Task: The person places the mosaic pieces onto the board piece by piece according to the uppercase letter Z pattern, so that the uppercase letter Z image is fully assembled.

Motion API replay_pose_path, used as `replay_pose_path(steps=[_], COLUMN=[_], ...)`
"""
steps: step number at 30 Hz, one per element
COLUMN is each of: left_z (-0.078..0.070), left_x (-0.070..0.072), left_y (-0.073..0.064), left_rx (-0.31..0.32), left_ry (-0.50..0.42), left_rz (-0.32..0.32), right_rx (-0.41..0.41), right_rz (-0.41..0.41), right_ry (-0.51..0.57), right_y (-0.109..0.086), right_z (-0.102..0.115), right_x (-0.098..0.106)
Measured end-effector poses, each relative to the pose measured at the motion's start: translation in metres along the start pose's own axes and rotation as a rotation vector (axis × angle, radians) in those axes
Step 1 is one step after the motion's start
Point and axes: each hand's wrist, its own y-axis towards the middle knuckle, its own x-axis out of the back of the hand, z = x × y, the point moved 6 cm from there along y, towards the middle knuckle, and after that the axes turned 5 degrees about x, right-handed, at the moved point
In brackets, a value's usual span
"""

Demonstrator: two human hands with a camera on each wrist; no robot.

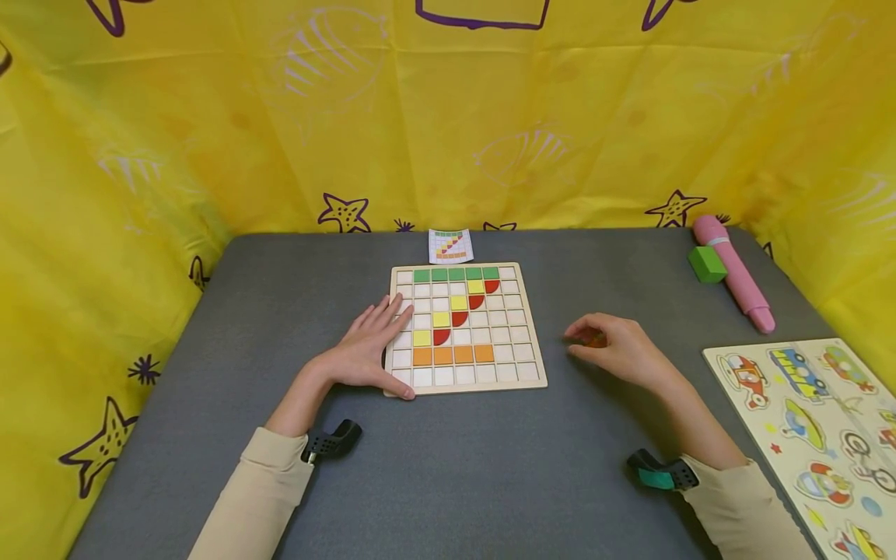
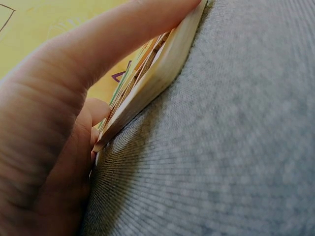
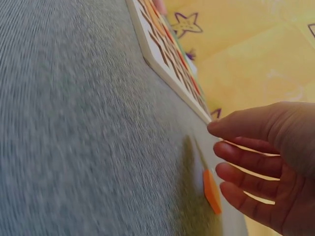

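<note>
A wooden grid board (image 1: 516, 373) lies on the grey table. It bears a row of green squares (image 1: 456, 274) at the top, yellow squares (image 1: 441, 320) and red quarter-round tiles (image 1: 459, 319) along a diagonal, and orange squares (image 1: 463, 355) low down. My left hand (image 1: 364, 350) rests on the board's left side with fingers spread, the thumb (image 2: 142, 24) at its near corner. To the right of the board, my right hand (image 1: 619, 346) hovers with loosely bent fingers, thumb and fingertips apart. Below it, an orange tile (image 3: 211, 191) lies on the table.
Just behind the board is a small card (image 1: 451, 246) printed with a coloured grid pattern. At the right are a green block (image 1: 707, 264), a pink microphone-shaped stick (image 1: 738, 276) and a wooden picture puzzle (image 1: 770, 435). Yellow cloth (image 1: 434, 117) hangs around the table.
</note>
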Motion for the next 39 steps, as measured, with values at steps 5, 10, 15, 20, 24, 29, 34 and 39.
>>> replay_pose_path(steps=[5,10,15,20,24,29,34,39], left_z=[0.000,0.002,0.003,0.003,0.003,0.001,-0.001,-0.001], left_x=[0.000,-0.001,-0.001,-0.002,-0.002,-0.001,0.000,0.000], left_y=[0.000,0.000,0.001,0.002,0.002,0.001,0.001,0.000], left_rx=[-0.001,-0.001,0.005,0.003,0.007,-0.002,-0.004,-0.002], left_ry=[-0.003,0.002,0.009,0.011,0.018,0.005,-0.002,0.001], left_rz=[-0.001,-0.001,0.000,-0.003,-0.001,-0.010,-0.014,-0.014], right_rx=[-0.011,-0.023,-0.024,-0.018,0.003,0.020,0.005,0.005], right_rz=[-0.014,-0.017,-0.018,-0.014,-0.011,0.002,0.022,0.024], right_ry=[-0.024,-0.040,-0.052,-0.064,-0.054,-0.018,0.000,-0.006], right_y=[-0.005,-0.009,-0.011,-0.011,-0.009,-0.006,-0.004,-0.002], right_z=[-0.007,-0.011,-0.015,-0.017,-0.015,-0.013,-0.013,-0.010], right_x=[0.006,0.010,0.012,0.012,0.009,0.005,0.001,-0.001])
